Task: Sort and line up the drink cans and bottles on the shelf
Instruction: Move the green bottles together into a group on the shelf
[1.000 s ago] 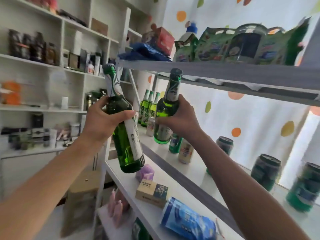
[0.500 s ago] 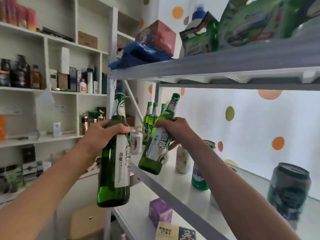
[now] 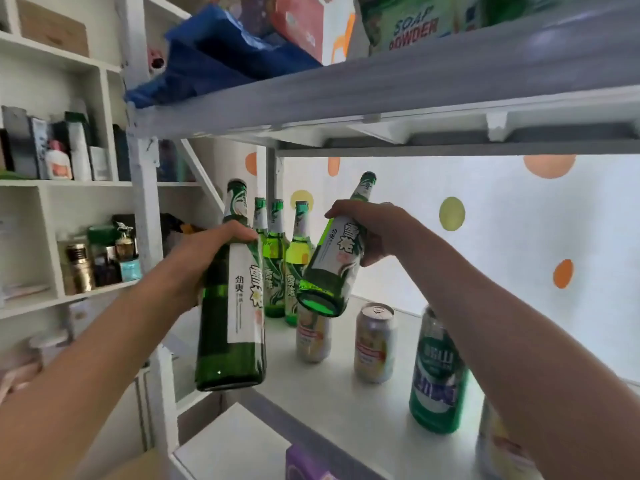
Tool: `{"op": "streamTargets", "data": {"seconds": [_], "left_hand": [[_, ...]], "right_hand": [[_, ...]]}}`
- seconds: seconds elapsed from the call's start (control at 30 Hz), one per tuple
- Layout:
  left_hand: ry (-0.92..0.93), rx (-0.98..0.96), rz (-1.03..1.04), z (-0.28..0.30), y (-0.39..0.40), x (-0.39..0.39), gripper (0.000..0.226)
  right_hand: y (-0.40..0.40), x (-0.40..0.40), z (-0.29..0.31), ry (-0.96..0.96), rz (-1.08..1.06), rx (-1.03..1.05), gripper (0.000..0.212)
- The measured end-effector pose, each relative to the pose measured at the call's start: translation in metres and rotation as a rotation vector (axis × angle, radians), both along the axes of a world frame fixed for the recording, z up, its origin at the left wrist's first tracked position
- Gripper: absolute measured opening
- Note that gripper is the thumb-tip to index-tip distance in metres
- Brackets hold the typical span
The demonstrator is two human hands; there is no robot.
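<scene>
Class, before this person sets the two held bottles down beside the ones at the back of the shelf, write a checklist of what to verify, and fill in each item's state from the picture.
1. Left hand grips its bottle firmly: ok.
2. Right hand grips the tilted bottle: ok.
3. Tilted bottle upright for placing: not ok.
4. Standing bottles at the back form a row to join: ok.
5. Pale can under the tilted bottle out of its way: not ok.
6. Held bottles capped: cannot tell.
</scene>
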State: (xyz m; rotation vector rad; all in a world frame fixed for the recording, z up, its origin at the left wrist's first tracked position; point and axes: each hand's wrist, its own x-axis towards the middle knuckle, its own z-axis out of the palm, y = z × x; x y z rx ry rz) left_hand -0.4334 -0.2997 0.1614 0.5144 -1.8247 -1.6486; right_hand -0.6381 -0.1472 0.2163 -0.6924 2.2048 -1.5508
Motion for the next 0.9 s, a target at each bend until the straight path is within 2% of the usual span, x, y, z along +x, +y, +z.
{"op": "streamTargets", "data": {"seconds": [0.17,0.4,0.5,0.63,0.77,0.9], "left_hand": [[0.016,-0.001,-0.086,0.006,-0.037,-0.034,0.044],[0.069,-0.017,-0.119,0.013,-0.074,-0.068,0.045],[0.098,-0.058,-0.14,0.011,-0.083,-0.074,0.035],[0.204,-0.147,-0.114,0.008,-0.092,-0.08,0.015],[0.282,-0.231,-0.14,0.005,-0.092,-0.083,0.023],[0.298,-0.228,-0.161,-0.002,-0.094,-0.084,0.018]], "right_hand": [[-0.007,-0.034,0.009,0.018,-0.183,-0.004,0.071],[-0.015,-0.064,0.016,0.104,-0.45,0.001,0.07],[-0.024,-0.069,0.005,0.154,-0.53,0.036,0.073],[-0.044,-0.064,-0.016,0.279,-0.531,0.163,0.073],[-0.059,-0.056,-0.031,0.362,-0.448,0.258,0.064],[-0.068,-0.051,-0.043,0.352,-0.419,0.302,0.064]]}}
